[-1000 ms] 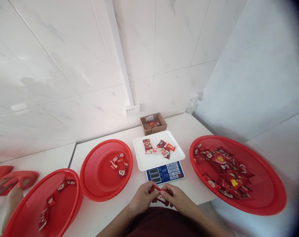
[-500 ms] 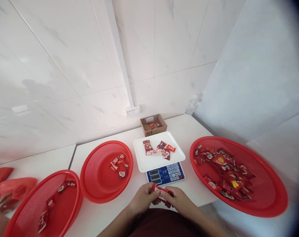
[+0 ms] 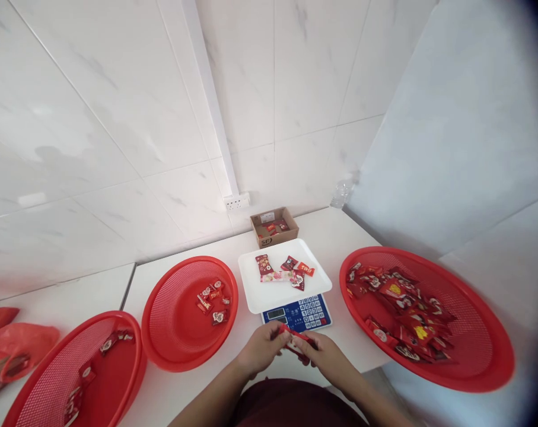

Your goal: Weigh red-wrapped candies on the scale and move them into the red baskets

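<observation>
Hands [image 3: 290, 350] pinch red packet [image 3: 295, 339] before scale [image 3: 298, 311].

Your hands have crept forward from the near table edge: your left hand [image 3: 262, 349] and right hand [image 3: 325, 356], pinching the red wrapper [image 3: 294, 338] between them, now sit just short of the scale [image 3: 298, 312], the wrapper higher than a second ago. At the table's far left, the co-worker's hands have pulled away from the red bag [image 3: 19, 349], almost out of view.
</observation>
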### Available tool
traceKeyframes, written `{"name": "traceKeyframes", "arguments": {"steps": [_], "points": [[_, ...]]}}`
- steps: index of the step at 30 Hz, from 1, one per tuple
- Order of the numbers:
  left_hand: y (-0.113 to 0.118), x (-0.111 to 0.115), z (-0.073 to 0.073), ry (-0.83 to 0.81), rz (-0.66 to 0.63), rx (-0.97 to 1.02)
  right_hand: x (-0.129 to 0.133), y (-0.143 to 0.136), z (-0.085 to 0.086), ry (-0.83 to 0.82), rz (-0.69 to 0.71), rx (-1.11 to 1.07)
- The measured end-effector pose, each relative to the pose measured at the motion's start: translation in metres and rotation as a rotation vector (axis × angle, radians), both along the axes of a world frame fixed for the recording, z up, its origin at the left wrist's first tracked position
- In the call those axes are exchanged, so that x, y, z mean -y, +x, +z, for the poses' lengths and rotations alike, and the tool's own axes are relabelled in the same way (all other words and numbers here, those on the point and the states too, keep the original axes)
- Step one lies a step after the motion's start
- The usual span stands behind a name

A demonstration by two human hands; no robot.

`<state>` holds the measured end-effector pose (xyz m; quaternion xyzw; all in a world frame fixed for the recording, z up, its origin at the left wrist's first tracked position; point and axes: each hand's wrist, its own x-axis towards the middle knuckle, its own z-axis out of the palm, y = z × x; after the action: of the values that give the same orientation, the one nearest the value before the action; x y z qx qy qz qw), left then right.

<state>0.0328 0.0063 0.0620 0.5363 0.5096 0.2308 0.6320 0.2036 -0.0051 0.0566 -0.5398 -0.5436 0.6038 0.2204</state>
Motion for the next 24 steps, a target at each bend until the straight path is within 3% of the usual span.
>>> {"name": "traceKeyframes", "arguments": {"steps": [5,9,12,18,24], "points": [[-0.002,-0.042,-0.01,0.328,-0.074,-0.462,-0.016,0.032,-0.017,0.146,-0.176,0.226],[0.006,-0.083,-0.022,0.425,-0.261,-0.692,-0.029,0.073,-0.038,0.229,-0.419,0.37],[0.011,-0.103,-0.032,0.471,-0.334,-0.782,-0.031,0.101,-0.059,0.286,-0.515,0.533],[0.007,-0.102,-0.049,0.491,-0.375,-0.767,-0.024,0.124,-0.089,0.203,-0.581,0.61],[0.005,-0.096,-0.048,0.54,-0.288,-0.762,-0.023,0.123,-0.091,0.168,-0.592,0.612]]}}
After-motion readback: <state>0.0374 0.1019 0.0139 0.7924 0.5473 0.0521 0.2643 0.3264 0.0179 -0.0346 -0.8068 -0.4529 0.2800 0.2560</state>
